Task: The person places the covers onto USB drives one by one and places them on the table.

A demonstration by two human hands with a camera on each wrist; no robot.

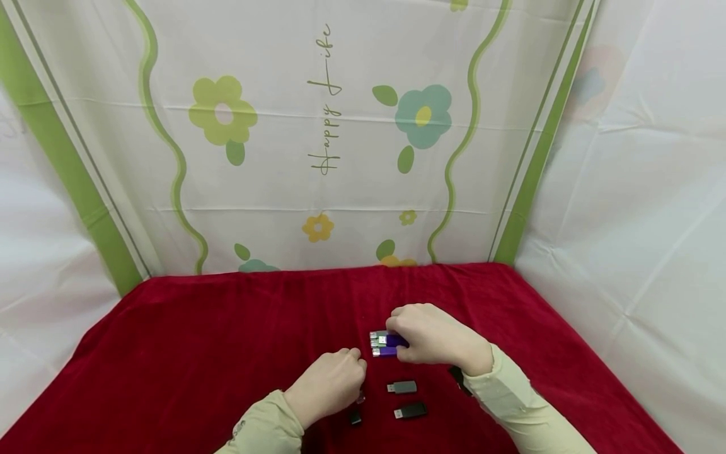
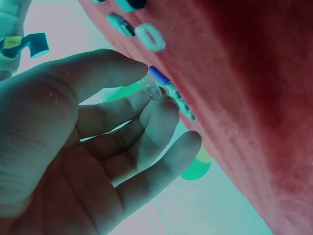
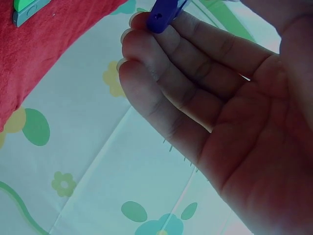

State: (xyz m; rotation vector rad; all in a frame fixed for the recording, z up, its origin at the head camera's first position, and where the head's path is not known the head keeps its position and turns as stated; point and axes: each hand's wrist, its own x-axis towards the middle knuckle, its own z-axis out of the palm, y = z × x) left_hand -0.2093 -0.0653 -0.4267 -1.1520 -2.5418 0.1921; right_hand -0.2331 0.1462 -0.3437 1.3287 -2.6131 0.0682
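My right hand [image 1: 433, 334] pinches a dark purple USB flash drive [image 3: 164, 14] at its fingertips, metal plug toward the left. In the head view it hangs close over a small row of flash drives, with a purple flash drive [image 1: 387, 352] nearest me and a green flash drive [image 3: 22, 5] among them. To the left, my left hand [image 1: 331, 384] pinches a small clear plastic piece [image 2: 150, 88], like a cap, between thumb and fingertips. Its other fingers are loosely bent in the left wrist view. The hands are apart, the left one lower.
Nearer me lie a grey flash drive [image 1: 404, 387] and a black flash drive [image 1: 412, 411]. A small black piece [image 1: 355, 417] is below my left hand. A pale oval ring-like piece [image 2: 150, 37] rests on the red cloth [image 1: 227, 340]. Printed white curtains [image 1: 272, 176] enclose the table.
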